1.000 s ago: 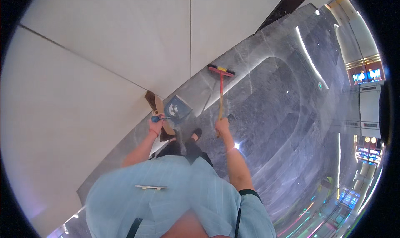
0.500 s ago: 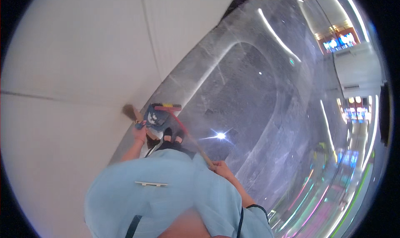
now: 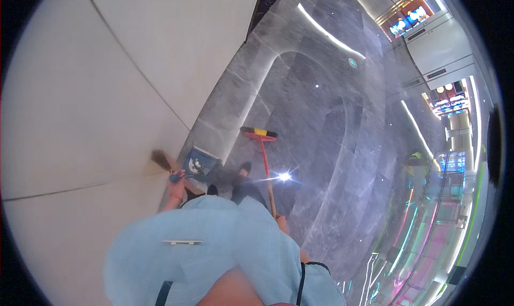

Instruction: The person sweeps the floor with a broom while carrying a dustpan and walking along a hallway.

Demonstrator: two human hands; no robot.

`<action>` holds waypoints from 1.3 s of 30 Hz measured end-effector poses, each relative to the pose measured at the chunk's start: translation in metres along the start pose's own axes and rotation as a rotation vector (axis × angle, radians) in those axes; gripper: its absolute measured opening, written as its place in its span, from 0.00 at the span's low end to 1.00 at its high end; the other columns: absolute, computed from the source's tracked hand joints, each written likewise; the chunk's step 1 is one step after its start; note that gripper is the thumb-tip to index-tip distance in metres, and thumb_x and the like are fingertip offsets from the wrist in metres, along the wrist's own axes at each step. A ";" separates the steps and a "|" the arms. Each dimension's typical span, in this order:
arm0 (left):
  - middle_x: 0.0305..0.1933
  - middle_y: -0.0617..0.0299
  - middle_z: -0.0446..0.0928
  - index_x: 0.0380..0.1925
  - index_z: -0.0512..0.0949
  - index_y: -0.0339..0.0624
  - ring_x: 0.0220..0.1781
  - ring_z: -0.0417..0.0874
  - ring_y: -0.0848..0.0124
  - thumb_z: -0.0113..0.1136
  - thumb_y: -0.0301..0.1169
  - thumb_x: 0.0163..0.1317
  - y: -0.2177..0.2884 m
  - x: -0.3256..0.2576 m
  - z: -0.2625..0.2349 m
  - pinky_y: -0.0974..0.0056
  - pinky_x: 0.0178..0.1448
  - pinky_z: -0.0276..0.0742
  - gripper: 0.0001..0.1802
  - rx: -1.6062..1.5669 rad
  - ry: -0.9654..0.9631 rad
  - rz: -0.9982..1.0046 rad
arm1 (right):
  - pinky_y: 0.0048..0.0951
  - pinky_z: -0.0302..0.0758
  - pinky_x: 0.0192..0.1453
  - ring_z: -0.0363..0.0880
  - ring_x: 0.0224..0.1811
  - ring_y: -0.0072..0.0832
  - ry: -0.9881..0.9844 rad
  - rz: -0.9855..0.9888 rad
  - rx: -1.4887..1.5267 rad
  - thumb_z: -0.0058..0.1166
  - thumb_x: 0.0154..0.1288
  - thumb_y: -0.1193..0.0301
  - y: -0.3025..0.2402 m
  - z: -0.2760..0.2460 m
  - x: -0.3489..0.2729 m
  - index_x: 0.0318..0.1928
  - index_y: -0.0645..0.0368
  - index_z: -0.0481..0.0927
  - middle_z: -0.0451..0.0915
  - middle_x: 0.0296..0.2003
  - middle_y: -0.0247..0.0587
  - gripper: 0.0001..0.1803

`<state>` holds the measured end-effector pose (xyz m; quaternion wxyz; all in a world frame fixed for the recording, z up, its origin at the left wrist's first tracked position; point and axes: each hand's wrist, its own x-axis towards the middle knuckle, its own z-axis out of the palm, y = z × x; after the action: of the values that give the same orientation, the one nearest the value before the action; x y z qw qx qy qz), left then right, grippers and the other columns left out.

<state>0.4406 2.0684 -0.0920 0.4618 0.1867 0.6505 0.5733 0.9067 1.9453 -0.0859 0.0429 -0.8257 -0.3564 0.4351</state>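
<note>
Close around a blue dustpan (image 3: pixel 206 176), beside a pale wall (image 3: pixel 107 113): two bare hands, well apart, both occupied. Clasping the dustpan's handle with the left hand (image 3: pixel 176 185), on its near, wall side; apparently pinching a brown brush (image 3: pixel 160 158) in the same grip, bristles jutting out to the left of the dustpan. Too small to tell the share of fingers on each. Grasping the pole of a broom (image 3: pixel 267 169) with the right hand (image 3: pixel 281 221), to the right of the dustpan and nearer the body, partly hidden by a light-blue shirt (image 3: pixel 230 225). To the right of the dustpan and slightly beyond, the broom's red head, apparently down on the grey floor (image 3: pixel 300 107). Inside the dustpan, white patches (image 3: pixel 198 162), likely loose scraps. On the near and right sides of the dustpan, dark shoes (image 3: pixel 244 168). Impossible to tell, of the dustpan, whether resting on the floor or held just above.

Chief risk, by judgement: spilling from the dustpan, if tilted by a turn of the left wrist or bumped by the broom. Also possible: dropping the brush or scuffing the wall, if gripped too loosely beside the handle; snagging a shoe, if swinging the broom low toward the dustpan.
</note>
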 end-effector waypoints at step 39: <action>0.26 0.66 0.75 0.34 0.77 0.41 0.21 0.72 0.79 0.53 0.18 0.53 0.117 0.333 0.482 0.74 0.23 0.68 0.09 0.008 0.047 -0.014 | 0.38 0.74 0.24 0.79 0.21 0.37 0.019 -0.258 -0.219 0.45 0.54 0.71 -0.497 -0.249 0.465 0.33 0.66 0.79 0.77 0.19 0.52 0.12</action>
<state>0.6321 2.6338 -0.0728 0.4495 0.1706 0.6648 0.5717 0.9901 2.6645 -0.0628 0.0115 -0.7769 -0.5045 0.3766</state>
